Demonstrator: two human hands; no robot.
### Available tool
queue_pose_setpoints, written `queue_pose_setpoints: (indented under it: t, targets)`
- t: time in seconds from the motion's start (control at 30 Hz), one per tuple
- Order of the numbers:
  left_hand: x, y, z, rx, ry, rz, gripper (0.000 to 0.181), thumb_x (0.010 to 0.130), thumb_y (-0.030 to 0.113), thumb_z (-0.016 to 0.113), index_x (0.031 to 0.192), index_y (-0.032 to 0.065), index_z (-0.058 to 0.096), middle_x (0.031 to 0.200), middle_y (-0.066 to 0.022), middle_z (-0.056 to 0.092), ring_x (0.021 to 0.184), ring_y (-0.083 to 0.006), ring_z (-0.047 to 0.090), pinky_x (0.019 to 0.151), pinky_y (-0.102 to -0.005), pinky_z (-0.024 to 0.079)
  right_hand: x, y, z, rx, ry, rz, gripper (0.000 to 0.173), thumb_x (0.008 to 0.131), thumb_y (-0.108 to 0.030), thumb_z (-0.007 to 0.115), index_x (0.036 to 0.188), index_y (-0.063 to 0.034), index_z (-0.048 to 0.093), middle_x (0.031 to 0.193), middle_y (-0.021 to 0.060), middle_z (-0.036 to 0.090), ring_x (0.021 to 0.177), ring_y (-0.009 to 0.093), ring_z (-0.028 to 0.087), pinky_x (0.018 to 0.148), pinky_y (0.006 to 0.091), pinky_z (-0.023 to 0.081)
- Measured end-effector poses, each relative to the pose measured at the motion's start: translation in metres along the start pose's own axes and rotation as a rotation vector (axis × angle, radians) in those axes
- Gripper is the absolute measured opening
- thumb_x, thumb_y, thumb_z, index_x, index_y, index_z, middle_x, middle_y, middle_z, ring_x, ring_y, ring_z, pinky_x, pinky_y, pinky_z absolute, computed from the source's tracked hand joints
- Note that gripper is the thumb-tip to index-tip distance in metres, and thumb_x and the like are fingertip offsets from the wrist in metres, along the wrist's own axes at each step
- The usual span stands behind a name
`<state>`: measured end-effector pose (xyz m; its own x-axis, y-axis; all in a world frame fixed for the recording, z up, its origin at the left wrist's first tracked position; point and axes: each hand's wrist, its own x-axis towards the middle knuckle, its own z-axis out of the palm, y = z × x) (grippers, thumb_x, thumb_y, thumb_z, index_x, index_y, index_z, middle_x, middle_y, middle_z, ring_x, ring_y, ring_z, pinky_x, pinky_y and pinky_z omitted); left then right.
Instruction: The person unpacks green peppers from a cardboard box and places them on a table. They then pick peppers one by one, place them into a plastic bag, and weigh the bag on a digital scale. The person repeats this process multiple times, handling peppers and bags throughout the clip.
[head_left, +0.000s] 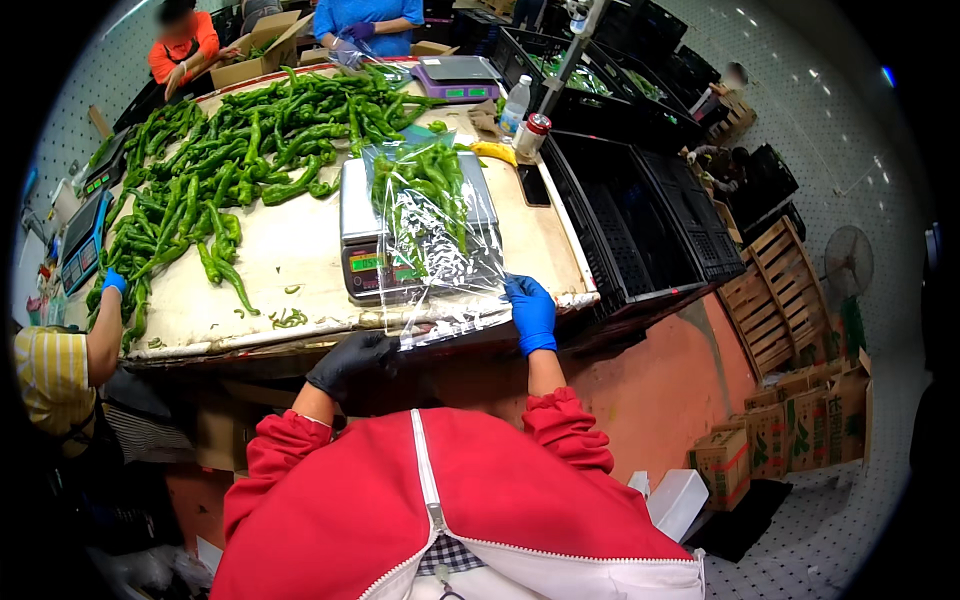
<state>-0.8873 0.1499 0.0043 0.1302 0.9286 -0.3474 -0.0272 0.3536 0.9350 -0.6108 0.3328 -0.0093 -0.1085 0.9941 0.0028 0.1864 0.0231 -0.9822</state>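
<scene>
A clear plastic bag (442, 296) with long green peppers (424, 187) in its far part lies over a digital scale (360, 255) with a lit display. My right hand (532, 311), in a blue glove, pinches the near right corner of the bag's mouth. At the near left corner, my left hand (352, 364) in a black glove has its fingertips on the film; the dark glove hides the exact grip. The film is stretched between both hands, over the table's front edge. Left of the scale spreads a large heap of green peppers (247, 150).
A banana (495, 152), a phone (533, 184), a water bottle (515, 109) and a can (532, 138) sit right of the scale. Black crates (622, 217) adjoin the table's right side. A co-worker's blue-gloved hand (114, 280) touches the heap at left. Another scale (456, 79) stands farther back.
</scene>
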Motion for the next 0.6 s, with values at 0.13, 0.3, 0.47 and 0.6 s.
queue_pose_setpoints:
  t: [0.13, 0.3, 0.47, 0.6]
  targets:
    - [0.010, 0.037, 0.013, -0.284, 0.244, -0.144, 0.039, 0.093, 0.037, 0.057, 0.111, 0.0022, 0.056, 0.076, -0.0012, 0.056, 0.055, -0.0109, 0.048, 0.054, -0.0275, 0.047, -0.008, 0.005, -0.008, -0.001, 0.019, 0.018, 0.022, 0.090, -0.017, 0.065, 0.104, -0.0003, 0.066, 0.081, 0.0020, 0.065, 0.064, 0.007, 0.056, 0.056, 0.0222, 0.044]
    - [0.038, 0.016, 0.007, -0.061, 0.159, -0.071, 0.035, 0.091, 0.042, 0.061, 0.090, 0.0066, 0.061, 0.070, 0.0008, 0.055, 0.051, -0.0085, 0.044, 0.047, -0.0238, 0.039, -0.021, -0.001, -0.014, 0.004, 0.267, -0.474, 0.014, 0.087, -0.007, 0.063, 0.100, -0.0045, 0.067, 0.086, 0.0020, 0.068, 0.068, 0.012, 0.060, 0.060, 0.0268, 0.046]
    - [0.028, -0.010, 0.007, -0.174, 0.137, -0.030, 0.029, 0.093, 0.035, 0.059, 0.085, 0.0075, 0.061, 0.069, 0.0036, 0.054, 0.054, -0.0059, 0.047, 0.048, -0.0221, 0.039, -0.083, -0.088, 0.028, -0.566, -0.157, -0.639, 0.016, 0.081, -0.019, 0.067, 0.096, -0.0129, 0.070, 0.082, 0.0083, 0.066, 0.077, 0.024, 0.061, 0.074, 0.0357, 0.047]
    - [0.028, -0.009, 0.003, -0.229, 0.118, -0.014, 0.029, 0.094, 0.033, 0.058, 0.090, 0.0042, 0.063, 0.075, -0.0004, 0.061, 0.061, -0.0077, 0.055, 0.053, -0.0224, 0.045, -0.090, -0.068, 0.082, -0.745, -0.372, -0.912, 0.019, 0.078, -0.031, 0.070, 0.090, -0.0167, 0.070, 0.075, 0.0058, 0.060, 0.072, 0.026, 0.057, 0.069, 0.0384, 0.043]
